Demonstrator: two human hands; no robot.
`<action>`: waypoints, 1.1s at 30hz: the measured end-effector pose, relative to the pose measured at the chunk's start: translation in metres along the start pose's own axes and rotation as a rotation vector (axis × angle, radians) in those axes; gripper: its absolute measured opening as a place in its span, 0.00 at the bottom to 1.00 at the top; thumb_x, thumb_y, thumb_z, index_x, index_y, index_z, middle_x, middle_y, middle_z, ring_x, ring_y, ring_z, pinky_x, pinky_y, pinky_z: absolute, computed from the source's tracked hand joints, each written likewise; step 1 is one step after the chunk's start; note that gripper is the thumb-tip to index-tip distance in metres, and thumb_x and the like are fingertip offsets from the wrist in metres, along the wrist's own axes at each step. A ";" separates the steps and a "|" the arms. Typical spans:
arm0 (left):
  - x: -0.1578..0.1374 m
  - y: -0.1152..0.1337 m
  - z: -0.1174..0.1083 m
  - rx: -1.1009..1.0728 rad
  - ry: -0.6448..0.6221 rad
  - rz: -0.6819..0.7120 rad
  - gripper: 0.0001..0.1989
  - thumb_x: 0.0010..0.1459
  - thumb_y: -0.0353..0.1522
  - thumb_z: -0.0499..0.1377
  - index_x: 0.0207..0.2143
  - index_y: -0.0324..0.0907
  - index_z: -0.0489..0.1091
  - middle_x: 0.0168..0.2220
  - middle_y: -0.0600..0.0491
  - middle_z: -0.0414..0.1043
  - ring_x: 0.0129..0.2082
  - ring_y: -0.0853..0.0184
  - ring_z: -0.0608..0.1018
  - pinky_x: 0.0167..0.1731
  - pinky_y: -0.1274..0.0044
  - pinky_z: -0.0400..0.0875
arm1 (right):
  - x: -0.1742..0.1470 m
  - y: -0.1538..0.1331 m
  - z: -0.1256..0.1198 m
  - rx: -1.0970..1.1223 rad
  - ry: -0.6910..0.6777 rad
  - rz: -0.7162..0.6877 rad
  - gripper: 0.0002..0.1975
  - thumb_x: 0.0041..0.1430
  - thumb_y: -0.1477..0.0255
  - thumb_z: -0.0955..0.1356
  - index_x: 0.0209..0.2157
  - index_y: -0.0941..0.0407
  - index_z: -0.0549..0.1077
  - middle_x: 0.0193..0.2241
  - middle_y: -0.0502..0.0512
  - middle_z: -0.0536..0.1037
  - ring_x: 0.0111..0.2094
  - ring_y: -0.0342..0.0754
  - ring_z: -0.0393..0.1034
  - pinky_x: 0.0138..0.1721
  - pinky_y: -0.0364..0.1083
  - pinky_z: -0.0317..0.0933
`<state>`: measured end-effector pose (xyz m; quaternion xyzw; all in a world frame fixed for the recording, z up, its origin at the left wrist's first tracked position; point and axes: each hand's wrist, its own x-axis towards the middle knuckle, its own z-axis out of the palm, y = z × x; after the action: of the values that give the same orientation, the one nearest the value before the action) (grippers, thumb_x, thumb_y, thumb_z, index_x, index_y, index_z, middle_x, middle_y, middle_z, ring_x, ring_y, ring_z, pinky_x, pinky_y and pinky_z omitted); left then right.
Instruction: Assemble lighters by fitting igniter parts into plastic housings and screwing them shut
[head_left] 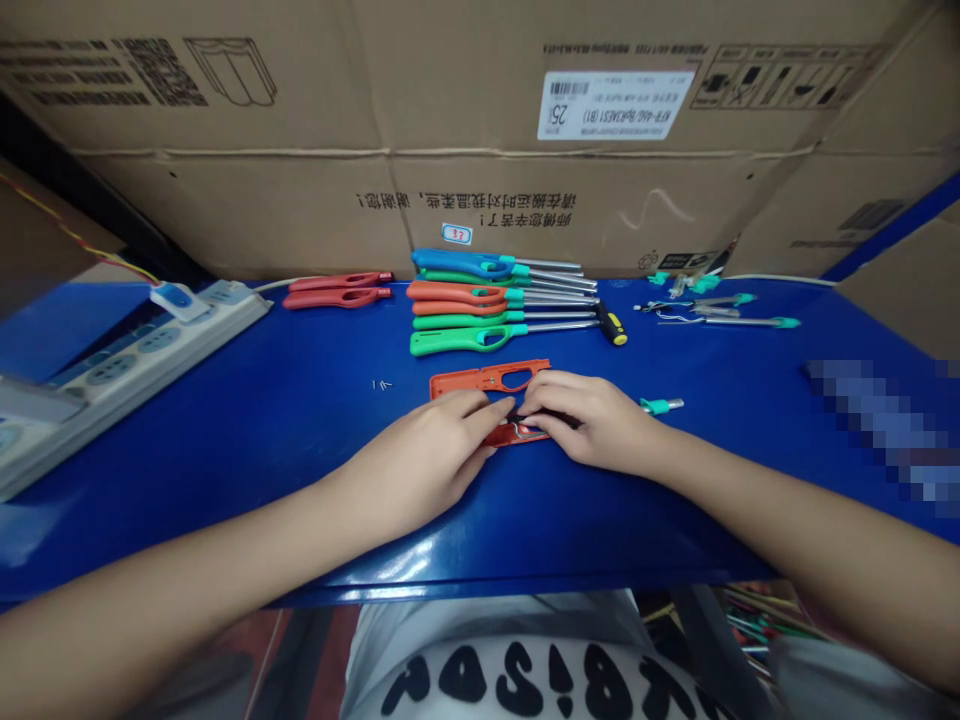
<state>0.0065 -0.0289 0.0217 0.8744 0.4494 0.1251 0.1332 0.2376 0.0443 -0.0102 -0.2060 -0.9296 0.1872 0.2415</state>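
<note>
My left hand [439,445] is closed over an opened red-orange lighter casing half [517,433], its fingertips pressed at the inside. My right hand [589,415] pinches at the same casing from the right, by a small dark part [514,417] and a thin pale wire. The fingers cover much of the inside. Just beyond lies the other orange casing half [480,380], with its trigger opening, partly behind my left hand. To the right, a metal tube with a teal collar [660,406] sticks out from behind my right wrist.
Several small screws [382,384] lie left of the casing. Behind are several long-nosed lighters [465,295], a yellow-black screwdriver [613,325], two red casings [337,290] and loose lighter innards [712,310]. A power strip [157,350] occupies the left; a cardboard box [465,120] stands at the back.
</note>
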 end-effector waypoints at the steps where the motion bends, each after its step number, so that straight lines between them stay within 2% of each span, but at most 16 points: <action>1: 0.000 0.000 0.000 -0.008 0.006 -0.001 0.19 0.68 0.28 0.55 0.60 0.37 0.67 0.50 0.43 0.73 0.49 0.55 0.78 0.49 0.62 0.77 | 0.000 0.000 -0.001 0.000 -0.013 0.000 0.06 0.67 0.77 0.64 0.39 0.56 0.74 0.38 0.57 0.77 0.40 0.49 0.74 0.42 0.46 0.68; 7: 0.000 0.001 0.000 -0.018 -0.026 0.011 0.17 0.69 0.28 0.54 0.58 0.42 0.71 0.45 0.46 0.72 0.44 0.59 0.78 0.46 0.66 0.77 | 0.001 0.000 -0.003 0.027 -0.029 0.033 0.04 0.65 0.77 0.66 0.37 0.56 0.73 0.35 0.54 0.77 0.37 0.47 0.72 0.40 0.45 0.66; 13: 0.000 0.002 0.001 0.034 -0.017 0.060 0.17 0.71 0.30 0.51 0.56 0.38 0.73 0.44 0.45 0.72 0.42 0.60 0.77 0.45 0.66 0.76 | 0.003 0.002 -0.004 0.135 0.015 0.051 0.01 0.63 0.75 0.69 0.37 0.56 0.75 0.32 0.52 0.78 0.31 0.43 0.69 0.33 0.42 0.62; 19: -0.001 0.000 0.002 0.103 0.025 0.105 0.16 0.71 0.29 0.51 0.56 0.38 0.73 0.44 0.45 0.72 0.45 0.58 0.76 0.48 0.64 0.74 | 0.005 0.003 -0.006 0.145 -0.027 0.027 0.04 0.64 0.77 0.67 0.35 0.58 0.74 0.32 0.54 0.77 0.32 0.44 0.69 0.34 0.42 0.61; 27: -0.001 0.002 0.003 0.152 0.018 0.103 0.17 0.72 0.30 0.50 0.58 0.38 0.71 0.45 0.44 0.71 0.46 0.58 0.74 0.48 0.63 0.74 | 0.004 0.004 -0.007 0.164 -0.036 0.106 0.02 0.62 0.77 0.69 0.34 0.58 0.74 0.28 0.50 0.75 0.25 0.41 0.62 0.29 0.41 0.56; 33: -0.001 0.004 0.003 0.190 0.000 0.094 0.17 0.71 0.29 0.50 0.56 0.38 0.73 0.44 0.44 0.70 0.46 0.57 0.73 0.47 0.62 0.74 | 0.005 0.008 -0.005 0.160 0.003 0.051 0.05 0.62 0.75 0.72 0.31 0.58 0.74 0.26 0.48 0.71 0.25 0.40 0.60 0.29 0.41 0.54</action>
<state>0.0097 -0.0323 0.0203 0.9032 0.4177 0.0881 0.0436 0.2388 0.0542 -0.0076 -0.2098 -0.9059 0.2665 0.2537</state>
